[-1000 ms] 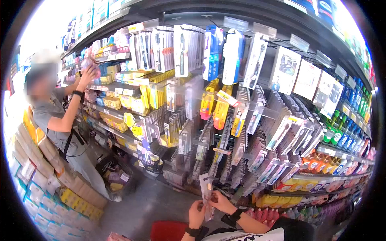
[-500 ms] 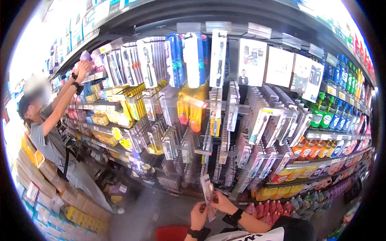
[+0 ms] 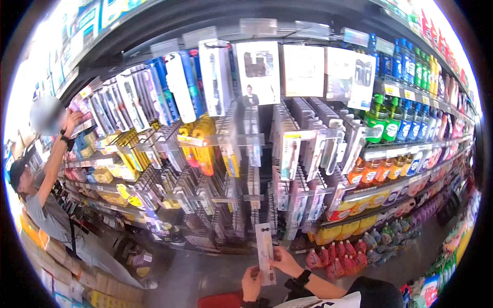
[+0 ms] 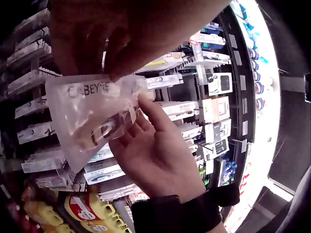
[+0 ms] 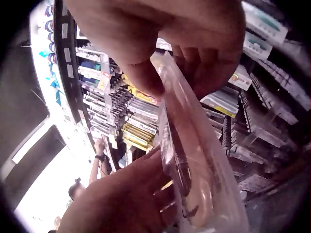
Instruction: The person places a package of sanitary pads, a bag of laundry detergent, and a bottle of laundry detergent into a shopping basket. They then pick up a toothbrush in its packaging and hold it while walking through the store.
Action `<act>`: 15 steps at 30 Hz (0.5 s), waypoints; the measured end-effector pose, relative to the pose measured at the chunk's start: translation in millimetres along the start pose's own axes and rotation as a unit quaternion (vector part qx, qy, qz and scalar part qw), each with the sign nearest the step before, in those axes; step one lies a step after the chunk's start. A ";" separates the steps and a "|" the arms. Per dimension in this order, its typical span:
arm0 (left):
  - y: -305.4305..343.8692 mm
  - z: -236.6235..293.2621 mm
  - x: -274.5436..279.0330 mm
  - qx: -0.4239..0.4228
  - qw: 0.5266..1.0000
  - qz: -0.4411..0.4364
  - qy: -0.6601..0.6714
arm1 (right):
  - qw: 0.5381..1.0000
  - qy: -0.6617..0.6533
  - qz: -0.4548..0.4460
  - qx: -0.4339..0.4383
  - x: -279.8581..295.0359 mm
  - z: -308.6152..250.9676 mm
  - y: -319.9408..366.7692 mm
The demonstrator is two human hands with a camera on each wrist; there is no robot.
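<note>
A long clear package (image 3: 265, 249) with printed lettering is held nearly upright at the lower middle of the head view. My left hand (image 3: 252, 283) pinches its lower left edge, and my right hand (image 3: 284, 262) grips its right side a little higher. In the left wrist view the pale package (image 4: 92, 114) lies between my left hand (image 4: 114, 36) above and my right hand (image 4: 160, 150) below, thumb on its edge. The right wrist view shows the package (image 5: 199, 145) close up, with my right hand (image 5: 170, 41) over its top and my left hand (image 5: 126, 194) beside it.
Hooks of hanging packs (image 3: 295, 154) fill the rack ahead. To the right are shelves of bottles (image 3: 377, 120) and pouches (image 3: 339, 259). At the left a person (image 3: 51, 205) in grey reaches up to a shelf. Something red (image 3: 221, 300) lies low in front, and a basket (image 3: 136, 256) stands left.
The head view has turned right, so the rack and the other person have shifted left. Both hands keep hold of the package, whose flat face now shows more. The other person's arms went up.
</note>
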State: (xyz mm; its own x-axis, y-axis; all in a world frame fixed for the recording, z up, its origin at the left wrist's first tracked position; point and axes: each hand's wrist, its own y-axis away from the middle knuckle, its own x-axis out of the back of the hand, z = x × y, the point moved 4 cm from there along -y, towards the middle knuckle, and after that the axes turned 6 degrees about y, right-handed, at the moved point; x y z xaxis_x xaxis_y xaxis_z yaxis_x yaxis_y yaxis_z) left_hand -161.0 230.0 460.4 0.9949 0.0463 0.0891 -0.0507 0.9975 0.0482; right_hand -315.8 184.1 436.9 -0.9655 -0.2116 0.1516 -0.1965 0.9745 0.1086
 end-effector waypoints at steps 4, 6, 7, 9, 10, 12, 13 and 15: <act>3.5 -2.0 -22.5 -0.021 1.000 -0.010 -0.006 | 0.995 -0.031 0.076 0.053 25.2 -3.4 12.9; 5.0 -5.1 -36.8 -0.007 0.999 -0.030 -0.013 | 0.994 -0.049 0.091 0.046 39.8 -2.0 20.9; 6.1 -7.0 -44.4 0.006 0.999 -0.043 -0.018 | 0.993 -0.043 0.094 0.050 47.7 -2.9 25.2; 9.6 -10.6 -60.9 0.002 0.998 -0.065 -0.020 | 0.993 -0.037 0.101 0.047 62.9 0.3 35.6; 12.4 -12.5 -69.9 -0.004 0.996 -0.082 -0.020 | 0.991 -0.048 0.117 0.046 70.5 4.2 40.9; 16.2 -17.4 -87.0 0.004 0.994 -0.105 -0.010 | 0.988 -0.059 0.137 0.040 84.7 8.0 53.7; 18.7 -18.7 -95.7 0.006 0.993 -0.122 0.000 | 0.987 -0.064 0.144 0.033 91.9 7.2 60.5; 25.9 -18.5 -109.8 -0.002 0.991 -0.132 -0.015 | 0.986 -0.070 0.152 0.020 103.9 11.6 72.5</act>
State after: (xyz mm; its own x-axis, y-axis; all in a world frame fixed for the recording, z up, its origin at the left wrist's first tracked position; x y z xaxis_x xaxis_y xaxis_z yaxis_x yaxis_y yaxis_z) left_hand -269.9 251.7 433.5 0.9703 -0.2182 0.1041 0.2116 0.9748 0.0703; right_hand -432.3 233.7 449.2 -0.9943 0.1007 0.0338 0.1021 0.9939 0.0405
